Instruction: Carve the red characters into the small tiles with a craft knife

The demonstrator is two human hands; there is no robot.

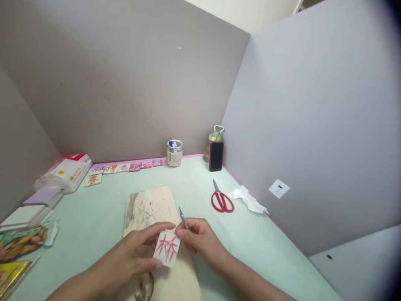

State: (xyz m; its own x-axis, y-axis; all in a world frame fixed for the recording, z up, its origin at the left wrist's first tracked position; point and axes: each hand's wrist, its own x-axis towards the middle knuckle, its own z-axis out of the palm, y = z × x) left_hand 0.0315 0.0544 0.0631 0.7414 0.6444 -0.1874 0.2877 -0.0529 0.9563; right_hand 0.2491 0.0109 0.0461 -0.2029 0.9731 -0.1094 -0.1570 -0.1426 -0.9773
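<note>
Lower centre of frame: we see the left hand (138, 244), thumb lowermost, pinching a tile (167, 250); the right hand (202, 241), curled, grips a knife (183, 217), tip upward.

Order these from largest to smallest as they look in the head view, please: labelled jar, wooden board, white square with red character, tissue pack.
1. wooden board, partly covered by the hands
2. tissue pack
3. white square with red character
4. labelled jar

Nearness enlarges the third, so true sizes of the last two are unsure.

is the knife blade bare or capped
Bare: the knife sticks up from the right hand, its pointed blade showing with no cap.
</note>
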